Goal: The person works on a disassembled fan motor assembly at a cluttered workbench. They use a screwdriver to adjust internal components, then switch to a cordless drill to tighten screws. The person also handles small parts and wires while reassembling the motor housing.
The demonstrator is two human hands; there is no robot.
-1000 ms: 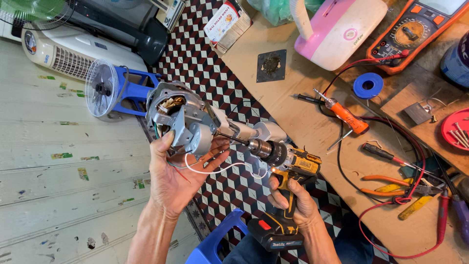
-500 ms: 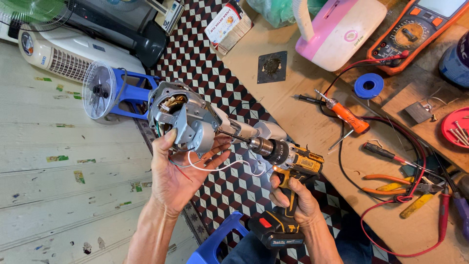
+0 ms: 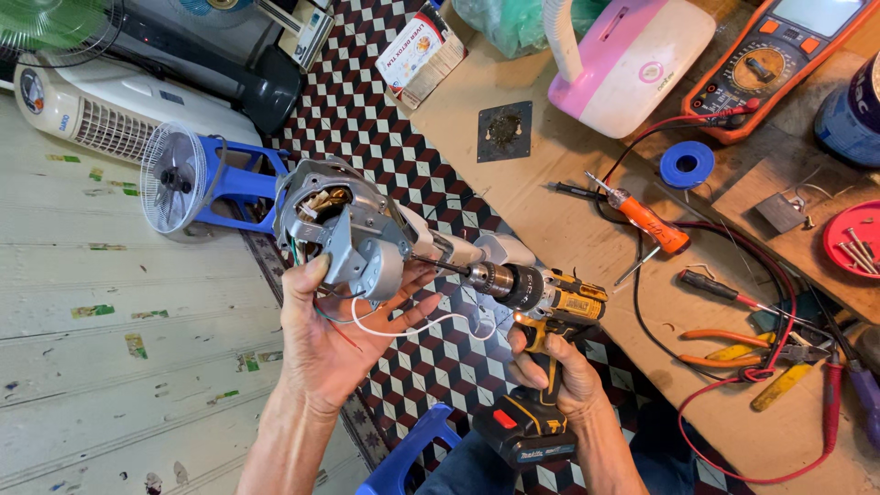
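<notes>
The left hand [image 3: 321,339] is wrapped around a grey fan motor [image 3: 339,234], fingers curled under its housing, holding it up off the floor. The right hand [image 3: 555,367] is clamped on the grip of a yellow-and-black cordless drill [image 3: 536,316], whose bit runs straight across from that hand into the side of the motor, close to the left thumb.

The risk, as I see it, is the bit slipping off whatever it is seated in — it could skid toward the left palm just behind it. A loose white wire [image 3: 412,325] loops between the two hands, right under the chuck, and could get wound in if it spins. The motor is only steadied by one hand, so torque might twist it free.

Well off past the right hand, at the far edge of the wooden board [image 3: 550,197], a red dish [image 3: 848,243] holds a few screws — I cannot tell how many.
</notes>
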